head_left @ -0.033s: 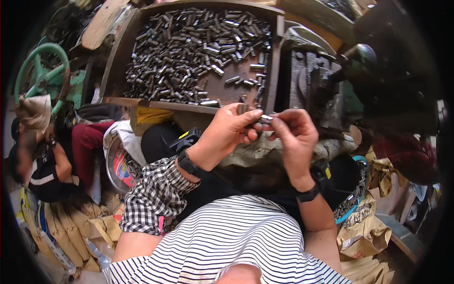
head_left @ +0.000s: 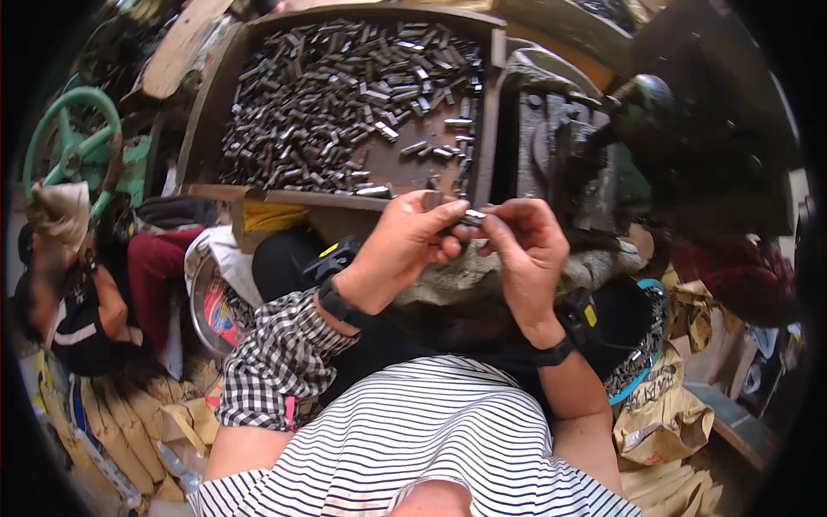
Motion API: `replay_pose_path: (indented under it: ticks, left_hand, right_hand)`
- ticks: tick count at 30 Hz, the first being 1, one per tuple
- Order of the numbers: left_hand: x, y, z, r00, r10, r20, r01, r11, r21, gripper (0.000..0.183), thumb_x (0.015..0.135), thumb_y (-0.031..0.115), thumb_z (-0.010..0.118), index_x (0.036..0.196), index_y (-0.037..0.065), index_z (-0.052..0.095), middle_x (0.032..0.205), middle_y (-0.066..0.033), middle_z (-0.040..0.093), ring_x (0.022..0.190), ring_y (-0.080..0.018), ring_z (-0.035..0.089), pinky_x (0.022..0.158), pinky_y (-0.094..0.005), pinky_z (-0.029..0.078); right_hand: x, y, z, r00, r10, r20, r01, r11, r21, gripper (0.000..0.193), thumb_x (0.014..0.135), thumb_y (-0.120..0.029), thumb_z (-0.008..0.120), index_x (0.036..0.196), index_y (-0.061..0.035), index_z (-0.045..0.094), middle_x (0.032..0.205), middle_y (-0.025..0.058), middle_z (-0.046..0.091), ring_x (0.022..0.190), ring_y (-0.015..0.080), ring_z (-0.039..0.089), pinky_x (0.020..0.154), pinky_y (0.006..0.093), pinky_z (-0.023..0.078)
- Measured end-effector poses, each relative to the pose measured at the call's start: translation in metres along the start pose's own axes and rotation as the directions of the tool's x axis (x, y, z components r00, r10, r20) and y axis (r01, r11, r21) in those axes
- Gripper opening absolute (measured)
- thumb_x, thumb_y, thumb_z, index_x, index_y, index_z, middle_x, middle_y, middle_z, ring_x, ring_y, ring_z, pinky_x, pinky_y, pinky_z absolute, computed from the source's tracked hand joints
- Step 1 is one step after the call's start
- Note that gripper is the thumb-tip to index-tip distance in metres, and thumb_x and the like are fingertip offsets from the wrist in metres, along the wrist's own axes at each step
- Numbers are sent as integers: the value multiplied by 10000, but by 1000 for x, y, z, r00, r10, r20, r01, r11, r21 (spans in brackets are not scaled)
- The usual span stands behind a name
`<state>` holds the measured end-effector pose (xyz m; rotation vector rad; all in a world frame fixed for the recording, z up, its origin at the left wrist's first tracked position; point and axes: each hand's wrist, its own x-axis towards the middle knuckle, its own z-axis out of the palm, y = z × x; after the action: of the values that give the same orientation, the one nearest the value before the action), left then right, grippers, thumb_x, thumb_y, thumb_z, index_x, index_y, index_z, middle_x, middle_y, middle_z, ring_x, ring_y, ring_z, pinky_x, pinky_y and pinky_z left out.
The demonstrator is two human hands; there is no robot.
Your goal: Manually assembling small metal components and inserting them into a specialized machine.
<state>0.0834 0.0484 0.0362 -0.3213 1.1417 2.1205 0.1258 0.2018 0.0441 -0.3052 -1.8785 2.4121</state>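
Just in front of the tray, my left hand [head_left: 401, 241] pinches a small, shiny metal piece [head_left: 472, 219], short and pin-like, between thumb and fingers. The fingertips of my right hand [head_left: 530, 250] meet its other end, so both hands are closed on it. Behind my left thumb, a darker metal piece [head_left: 432, 199] shows by the fingers; whether it is held I cannot tell. Beyond my hands, a shallow brown tray [head_left: 405, 177] carries a heap of similar short metal pieces [head_left: 319, 103], thinner toward its right front corner.
A dark, greasy machine block [head_left: 551, 151] stands right of the tray. A green handwheel [head_left: 73, 146] and another person [head_left: 77, 293] are at the left. Metal pieces fill a blue-rimmed basin [head_left: 642, 379] at my right; a metal bowl [head_left: 211, 310] sits left. Brown paper sacks [head_left: 663, 422] lie around.
The view has shifted a little, moving the tray and my hands slightly left in the picture. Both hands keep their grip on the small metal piece.
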Motion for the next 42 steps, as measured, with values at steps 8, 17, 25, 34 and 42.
replay_pose_path:
  ticks: [8, 17, 25, 34, 42]
  left_hand:
    - [-11, 29, -9, 966, 196, 170, -243, 915, 323, 161, 872, 167, 636, 903, 32, 553, 740, -65, 625, 518, -100, 574, 436, -194, 445]
    - [-72, 56, 10, 946, 297, 130, -321, 807, 496, 176, 855, 153, 647, 903, 11, 553, 695, -78, 629, 471, -111, 577, 424, -200, 469]
    - [-99, 21, 22, 947, 258, 190, -314, 863, 396, 166, 848, 96, 648, 947, -7, 566, 752, -89, 642, 545, -122, 608, 474, -211, 505]
    - [-21, -1, 55, 966, 46, 254, -132, 933, 335, 172, 873, 97, 616, 995, -13, 565, 778, -87, 626, 599, -126, 603, 521, -226, 494]
    - [77, 19, 48, 966, 174, 192, -213, 954, 212, 191, 875, 92, 616, 1037, -3, 583, 834, -95, 638, 667, -110, 622, 586, -209, 523]
  right_hand:
    - [14, -9, -2, 974, 97, 205, -148, 956, 253, 135, 837, -38, 628, 936, 2, 546, 800, 66, 637, 688, 150, 671, 486, 203, 491]
    - [-7, -27, 14, 886, 36, 463, -180, 946, 271, 147, 904, -139, 588, 950, -7, 542, 715, 51, 629, 508, 95, 608, 415, 191, 468]
    - [-44, -33, -2, 846, 87, 527, -277, 915, 294, 137, 903, -123, 585, 908, 5, 535, 698, 60, 618, 488, 90, 598, 413, 186, 464]
    - [-44, -54, -74, 993, 1, 114, 37, 944, -327, 181, 861, -100, 619, 995, -1, 550, 773, 77, 645, 581, 113, 617, 504, 213, 504]
    - [-80, -160, -204, 183, -966, -183, 251, 226, -941, 389, 921, -274, 533, 1130, 54, 508, 1013, 179, 592, 852, 258, 615, 708, 343, 550]
